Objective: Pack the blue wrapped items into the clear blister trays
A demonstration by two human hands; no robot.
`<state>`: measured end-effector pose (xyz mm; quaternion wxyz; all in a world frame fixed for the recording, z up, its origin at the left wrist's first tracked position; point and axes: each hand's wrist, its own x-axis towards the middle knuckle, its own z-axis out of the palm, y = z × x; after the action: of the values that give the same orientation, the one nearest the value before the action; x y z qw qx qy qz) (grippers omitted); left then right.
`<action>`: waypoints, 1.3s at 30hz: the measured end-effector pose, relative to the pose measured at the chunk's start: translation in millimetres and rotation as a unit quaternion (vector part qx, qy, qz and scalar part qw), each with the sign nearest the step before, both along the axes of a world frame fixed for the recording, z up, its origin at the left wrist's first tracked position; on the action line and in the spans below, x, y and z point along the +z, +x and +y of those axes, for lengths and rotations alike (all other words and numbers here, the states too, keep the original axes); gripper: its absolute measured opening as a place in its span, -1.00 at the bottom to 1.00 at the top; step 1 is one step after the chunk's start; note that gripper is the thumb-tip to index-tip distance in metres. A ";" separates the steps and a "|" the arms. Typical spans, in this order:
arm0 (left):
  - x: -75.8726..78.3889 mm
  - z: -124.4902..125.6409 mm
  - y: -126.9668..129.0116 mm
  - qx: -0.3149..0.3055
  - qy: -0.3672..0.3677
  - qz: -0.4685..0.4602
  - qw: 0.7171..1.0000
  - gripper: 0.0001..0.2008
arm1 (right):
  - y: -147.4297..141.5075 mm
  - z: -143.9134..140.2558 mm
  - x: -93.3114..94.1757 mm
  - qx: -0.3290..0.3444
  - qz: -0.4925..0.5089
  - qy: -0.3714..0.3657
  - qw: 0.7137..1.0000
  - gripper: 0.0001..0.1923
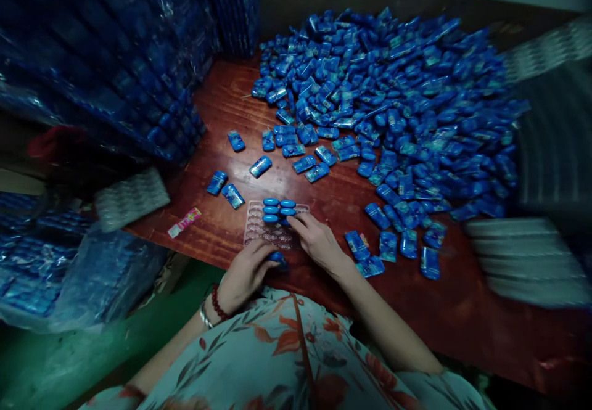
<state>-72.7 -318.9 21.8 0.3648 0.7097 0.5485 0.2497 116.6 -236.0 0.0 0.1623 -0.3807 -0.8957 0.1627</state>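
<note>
A clear tray [272, 230] with rows of small pockets lies on the red-brown table [222, 114], just below the middle of the frame. Five blue packs [279, 209] sit in its top pockets, in two short columns. The right hand [318, 241] rests at the tray's right edge, fingers curled together, fingertips touching the lowest pack of the right column; whether it pinches that pack cannot be told. The left hand [247, 274] lies at the tray's lower edge, fingers closed around another blue pack [279, 259] that shows beyond the fingertips. A red bead bracelet [217, 304] and a metal bangle [205, 316] ring the left wrist.

Around the tray, loose packs are scattered: two [225, 189] to its upper left, a few [391, 246] to its right. A pink wrapper [184, 222] lies left of the tray near the table edge. A large heap [393, 102] of the same blue packs fills the upper right of the frame. Stacks of filled, wrapped trays [115, 58] stand in the upper left, and a bag [97, 274] of blue goods sits at the lower left. Stacks of empty clear trays [527, 262] show blurred at the right, another [132, 197] at the left.
</note>
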 end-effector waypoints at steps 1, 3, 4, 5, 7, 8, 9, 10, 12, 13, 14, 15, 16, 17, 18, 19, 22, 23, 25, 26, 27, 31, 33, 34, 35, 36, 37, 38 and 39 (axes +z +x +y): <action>2.2 0.3 -7.8 0.036 0.012 -0.011 0.999 -0.79 | -3.6 0.6 3.5 0.008 -0.034 0.013 0.999 -0.61; 3.9 1.7 -21.6 0.100 0.032 -0.016 0.994 -0.79 | -11.3 1.7 9.4 0.023 -0.084 0.034 0.996 -0.65; 3.7 2.9 -27.3 0.126 0.040 -0.010 0.991 -0.79 | -14.7 2.2 11.3 0.030 -0.100 0.041 0.994 -0.67; 3.3 4.5 -32.3 0.146 0.048 -0.004 0.988 -0.80 | -17.4 2.5 12.3 0.037 -0.110 0.044 0.992 -0.68; 2.3 9.0 -40.1 0.173 0.066 0.004 0.983 -0.81 | -20.0 1.7 12.0 0.042 -0.114 0.044 0.992 -0.69; 1.8 12.0 -43.1 0.183 0.077 0.005 0.980 -0.81 | -19.9 0.1 11.0 0.038 -0.106 0.044 0.993 -0.69; 1.2 15.6 -45.6 0.191 0.088 0.006 0.978 -0.82 | -19.0 -2.4 9.8 0.028 -0.094 0.048 0.994 -0.69; 0.6 19.9 -47.7 0.197 0.098 0.006 0.975 -0.82 | -17.2 -5.8 8.7 0.010 -0.075 0.053 0.996 -0.68; -1.0 30.9 -50.9 0.210 0.115 0.009 0.971 -0.81 | -11.2 -13.9 7.4 -0.047 -0.022 0.063 0.997 -0.63; -1.8 37.2 -52.3 0.213 0.123 0.012 0.969 -0.81 | -6.5 -17.8 7.3 -0.086 0.013 0.063 0.994 -0.60; -2.5 43.7 -53.4 0.213 0.131 0.016 0.968 -0.82 | -0.3 -20.7 7.4 -0.130 0.049 0.058 0.989 -0.59; -3.0 50.0 -54.5 0.211 0.136 0.020 0.968 -0.82 | 7.8 -22.5 7.5 -0.176 0.082 0.050 0.980 -0.60; -3.1 55.6 -55.6 0.207 0.138 0.023 0.968 -0.83 | 18.0 -22.9 7.4 -0.220 0.108 0.041 0.969 -0.63; -2.8 59.9 -56.8 0.204 0.136 0.025 0.969 -0.83 | 30.2 -22.2 7.0 -0.261 0.125 0.030 0.957 -0.67; -2.3 62.6 -58.2 0.205 0.129 0.026 0.970 -0.83 | 44.3 -20.7 6.3 -0.295 0.131 0.017 0.946 -0.70; -1.7 63.4 -59.7 0.211 0.119 0.024 0.970 -0.82 | 59.6 -19.1 5.4 -0.323 0.127 0.002 0.938 -0.72; -1.6 54.4 -64.1 0.242 0.057 -0.002 0.968 -0.76 | 104.3 -18.0 2.7 -0.369 0.082 -0.055 0.924 -0.66; -2.7 48.3 -64.4 0.249 0.024 -0.019 0.968 -0.74 | 115.5 -19.6 1.8 -0.370 0.062 -0.081 0.923 -0.64; -5.6 33.6 -60.1 0.249 -0.046 -0.058 0.966 -0.69 | 128.6 -25.0 -0.9 -0.354 0.019 -0.132 0.925 -0.61; -7.1 25.8 -54.9 0.245 -0.073 -0.078 0.964 -0.69 | 130.5 -28.3 -3.0 -0.343 -0.005 -0.151 0.927 -0.59; -8.2 18.4 -47.6 0.241 -0.087 -0.092 0.962 -0.69 | 129.7 -31.6 -5.4 -0.335 -0.033 -0.161 0.928 -0.58; -12.0 0.7 -10.9 0.232 0.007 -0.074 0.970 -0.80 | 112.2 -41.5 -12.2 -0.323 -0.114 -0.153 0.927 -0.56; -14.7 -0.2 1.3 0.203 0.085 -0.033 0.975 -0.84 | 100.0 -42.8 -9.4 -0.309 -0.087 -0.147 0.936 -0.61; -16.3 0.5 4.3 0.185 0.118 -0.013 0.976 -0.84 | 93.2 -42.3 -6.0 -0.294 -0.056 -0.142 0.943 -0.64; -18.0 1.5 5.4 0.168 0.142 0.006 0.976 -0.82 | 85.8 -41.2 -1.6 -0.274 -0.019 -0.138 0.952 -0.68; -19.7 2.7 4.9 0.154 0.159 0.023 0.975 -0.80 | 77.7 -39.3 3.4 -0.248 0.018 -0.137 0.959 -0.71; -21.6 4.0 3.2 0.144 0.173 0.039 0.974 -0.78 | 69.0 -36.9 8.3 -0.217 0.050 -0.139 0.965 -0.74; -23.5 5.3 0.8 0.133 0.183 0.055 0.972 -0.76 | 60.1 -34.0 12.7 -0.185 0.076 -0.141 0.970 -0.75; -25.2 6.7 -2.1 0.119 0.193 0.070 0.971 -0.73 | 51.2 -30.7 15.9 -0.156 0.093 -0.141 0.973 -0.76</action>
<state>-74.7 -312.3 -3.5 0.1492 0.7119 0.5952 0.3417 167.8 -266.8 15.9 0.2130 -0.5182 -0.7743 0.2942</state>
